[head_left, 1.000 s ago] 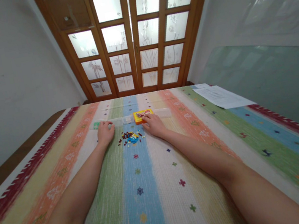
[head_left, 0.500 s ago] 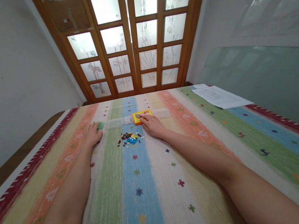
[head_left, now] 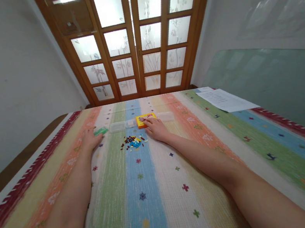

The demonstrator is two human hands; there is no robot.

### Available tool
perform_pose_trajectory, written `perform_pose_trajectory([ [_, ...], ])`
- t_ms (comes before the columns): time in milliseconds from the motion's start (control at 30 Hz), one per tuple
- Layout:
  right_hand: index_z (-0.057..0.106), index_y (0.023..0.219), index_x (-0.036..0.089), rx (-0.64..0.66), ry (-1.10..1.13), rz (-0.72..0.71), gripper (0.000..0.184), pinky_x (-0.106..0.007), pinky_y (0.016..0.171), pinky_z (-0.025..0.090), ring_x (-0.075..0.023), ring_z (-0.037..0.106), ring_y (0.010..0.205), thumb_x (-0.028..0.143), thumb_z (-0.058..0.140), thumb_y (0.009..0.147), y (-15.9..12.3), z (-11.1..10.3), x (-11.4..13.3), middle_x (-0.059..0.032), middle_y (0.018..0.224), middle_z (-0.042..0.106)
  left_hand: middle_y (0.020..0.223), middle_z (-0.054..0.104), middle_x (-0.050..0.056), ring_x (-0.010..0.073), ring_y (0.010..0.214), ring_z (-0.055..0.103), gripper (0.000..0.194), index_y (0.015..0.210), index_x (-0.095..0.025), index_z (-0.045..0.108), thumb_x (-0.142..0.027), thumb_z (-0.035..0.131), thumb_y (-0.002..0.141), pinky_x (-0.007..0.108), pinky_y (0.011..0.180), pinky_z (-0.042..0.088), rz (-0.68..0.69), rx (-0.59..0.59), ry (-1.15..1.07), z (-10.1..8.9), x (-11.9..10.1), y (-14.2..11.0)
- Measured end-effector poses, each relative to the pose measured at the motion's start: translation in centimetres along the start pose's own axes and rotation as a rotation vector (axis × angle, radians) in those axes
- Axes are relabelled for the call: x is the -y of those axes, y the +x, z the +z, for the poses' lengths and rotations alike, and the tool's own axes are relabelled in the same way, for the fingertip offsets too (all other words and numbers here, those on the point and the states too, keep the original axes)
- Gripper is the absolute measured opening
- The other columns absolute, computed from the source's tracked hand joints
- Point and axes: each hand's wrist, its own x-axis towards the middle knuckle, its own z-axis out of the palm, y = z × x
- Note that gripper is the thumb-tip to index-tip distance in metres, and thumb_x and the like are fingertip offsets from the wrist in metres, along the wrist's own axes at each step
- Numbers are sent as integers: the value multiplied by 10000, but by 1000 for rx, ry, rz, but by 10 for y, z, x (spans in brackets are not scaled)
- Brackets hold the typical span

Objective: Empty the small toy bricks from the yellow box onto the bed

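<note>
Both arms stretch far out over a striped cloth [head_left: 154,192]. My left hand [head_left: 91,138] lies by a small green piece [head_left: 101,131], its fingers touching it; whether it grips the piece is unclear. My right hand [head_left: 155,127] rests with fingers spread and a fingertip on the yellow-orange box [head_left: 145,120]. Between the hands sits a small pile of tiny coloured pieces [head_left: 133,140]. Clear plastic containers [head_left: 120,126] lie in a row beside the box, with another clear container [head_left: 166,116] to its right.
A sheet of paper [head_left: 225,99] lies at the far right of the cloth. A glass pane [head_left: 277,84] leans along the right wall. Wooden doors with frosted panes [head_left: 133,38] stand beyond the far edge. A wooden border [head_left: 16,161] runs along the left.
My left hand has slid left from the clear containers to the green piece and drawn it slightly leftward. My right hand stays on the yellow box.
</note>
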Motion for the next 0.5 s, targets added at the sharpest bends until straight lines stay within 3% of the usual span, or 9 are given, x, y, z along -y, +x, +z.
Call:
perform_pose_trajectory([
  [100, 627, 1408, 220, -40, 38, -15, 407, -491, 1136, 397, -306, 502, 1369, 293, 576, 1011, 2, 0, 0, -128, 1498, 572, 1355, 575, 181, 336, 1328, 528, 603, 1377, -182, 572, -422, 710, 841, 539, 1176, 408, 75, -90, -4, -4, -13, -3],
  [233, 656, 1373, 212, -146, 107, -97, 366, -504, 1137, 407, -297, 539, 1319, 309, 551, 1036, 4, -4, 4, -131, 1429, 626, 1417, 544, 140, 311, 1344, 509, 636, 1450, -215, 509, -394, 703, 872, 471, 1176, 416, 186, -167, -110, -8, -54, -12],
  [367, 651, 1373, 216, -235, 163, -226, 362, -511, 1142, 417, -289, 555, 1311, 332, 519, 1057, 3, -12, 16, -130, 1409, 643, 1383, 557, 126, 311, 1263, 550, 698, 1469, -220, 497, -387, 749, 840, 450, 1128, 448, 304, -97, -228, -1, -109, -33],
  [500, 603, 1433, 235, -236, 177, -291, 404, -511, 1152, 425, -290, 558, 1335, 382, 508, 1069, -1, -16, 26, -121, 1419, 643, 1286, 607, 112, 311, 1189, 579, 700, 1417, -234, 556, -412, 820, 794, 447, 1106, 450, 378, 6, -354, 14, -158, -63],
])
